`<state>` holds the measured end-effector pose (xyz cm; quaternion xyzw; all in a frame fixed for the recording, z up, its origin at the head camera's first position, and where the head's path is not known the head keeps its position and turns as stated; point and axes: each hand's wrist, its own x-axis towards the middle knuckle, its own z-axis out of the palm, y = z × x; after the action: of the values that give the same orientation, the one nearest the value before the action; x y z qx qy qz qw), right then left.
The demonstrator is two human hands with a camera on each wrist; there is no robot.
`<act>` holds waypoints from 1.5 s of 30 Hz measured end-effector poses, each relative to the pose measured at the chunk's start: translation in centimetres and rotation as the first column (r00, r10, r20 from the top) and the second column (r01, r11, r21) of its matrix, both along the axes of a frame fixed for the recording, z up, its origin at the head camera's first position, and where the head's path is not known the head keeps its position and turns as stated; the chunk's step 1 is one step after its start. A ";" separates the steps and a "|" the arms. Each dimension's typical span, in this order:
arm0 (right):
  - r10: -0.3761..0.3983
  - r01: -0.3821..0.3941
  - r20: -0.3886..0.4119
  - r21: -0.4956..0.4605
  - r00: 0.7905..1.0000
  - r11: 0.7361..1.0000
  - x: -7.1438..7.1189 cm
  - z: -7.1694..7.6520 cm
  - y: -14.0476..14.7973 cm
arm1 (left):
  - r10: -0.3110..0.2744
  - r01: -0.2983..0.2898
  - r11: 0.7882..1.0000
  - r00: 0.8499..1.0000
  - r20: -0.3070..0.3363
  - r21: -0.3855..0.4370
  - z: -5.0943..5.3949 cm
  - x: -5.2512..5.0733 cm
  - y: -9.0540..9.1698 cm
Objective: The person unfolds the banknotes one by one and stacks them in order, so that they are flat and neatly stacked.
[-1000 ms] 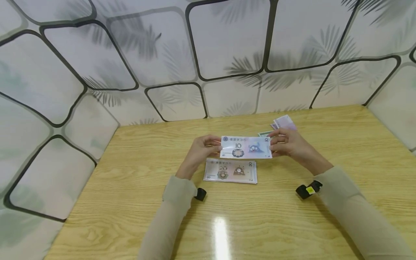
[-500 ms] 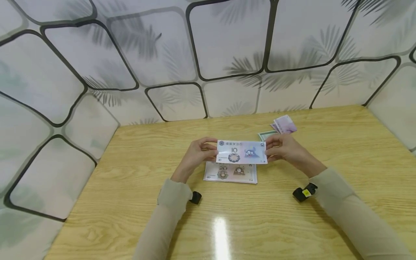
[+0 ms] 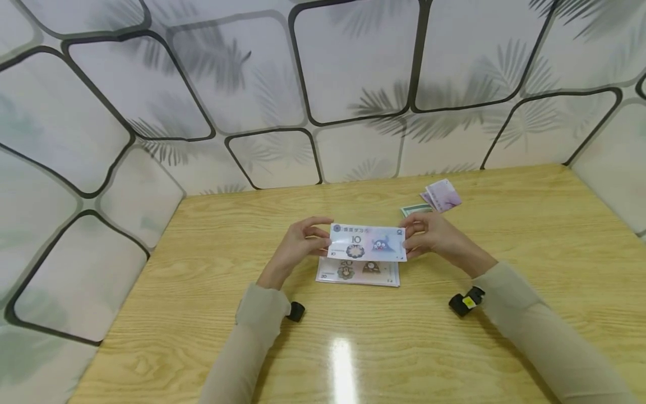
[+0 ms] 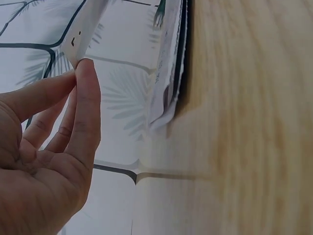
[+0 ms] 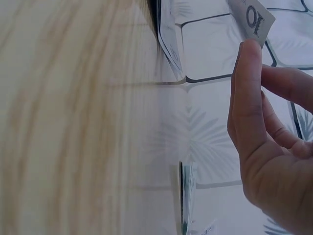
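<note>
A play banknote marked 10 (image 3: 367, 243), white with a blue cartoon figure, is stretched between both hands above the table. The left hand (image 3: 301, 242) pinches its left end between thumb and fingers, and the right hand (image 3: 436, 238) pinches its right end. Below and partly behind it lies a stack of banknotes (image 3: 359, 275) with a 20 note on top. In the left wrist view the stack's edge (image 4: 168, 63) shows to the right of the left hand (image 4: 54, 142). The note's corner (image 5: 253, 20) rises from the fingertips of the right hand (image 5: 269, 127).
On the wooden table (image 3: 181, 292), past the right hand, lie purple banknotes (image 3: 443, 195) and a green banknote (image 3: 416, 209). A patterned wall (image 3: 358, 151) borders the table's far edge. Each wrist wears a small black device, such as the right one (image 3: 465, 302).
Both hands have moved left and slightly nearer with the 10 note, which now covers the upper part of the 20 stack. The green note behind shows more.
</note>
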<state>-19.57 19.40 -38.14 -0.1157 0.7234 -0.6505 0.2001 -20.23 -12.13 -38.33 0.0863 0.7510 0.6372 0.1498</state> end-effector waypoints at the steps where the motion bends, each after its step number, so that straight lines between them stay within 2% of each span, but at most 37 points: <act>1: 0.002 -0.002 0.000 0.000 1.000 1.000 0.0 0.0 -0.1 | -0.003 0.003 1.000 1.000 0.001 0.002 0.0 0.1 -0.1; 7: 0.019 -0.019 -0.003 -0.012 1.000 1.000 0.3 -0.3 -0.5 | -0.006 0.006 1.000 1.000 0.008 0.001 -0.3 0.3 -0.4; 17: 0.062 -0.062 0.007 0.029 0.998 0.998 0.5 -0.5 -1.2 | -0.017 0.019 0.998 0.999 0.034 -0.060 -0.1 0.7 -1.1; 22: 0.104 -0.105 0.033 0.053 0.994 0.993 0.4 -0.5 -1.3 | -0.030 0.039 0.993 0.996 0.080 -0.111 0.1 0.8 -1.2; 28: 0.145 -0.150 0.060 0.100 0.988 0.984 0.3 -0.8 -1.4 | -0.051 0.069 0.989 0.990 0.131 -0.133 0.3 0.9 -1.4; 37: 0.177 -0.188 0.091 0.133 0.980 0.973 0.0 -0.8 -1.4 | -0.079 0.105 0.980 0.985 0.154 -0.171 0.3 0.9 -1.6; 45: 0.232 -0.246 0.119 0.119 0.965 0.962 0.1 -0.5 -1.4 | -0.094 0.127 0.967 0.984 0.154 -0.221 0.3 1.0 -1.5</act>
<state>-19.43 17.97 -38.68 -0.1545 0.7343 -0.5773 0.3220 -19.18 -13.64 -37.98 0.0645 0.8012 0.5411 0.2472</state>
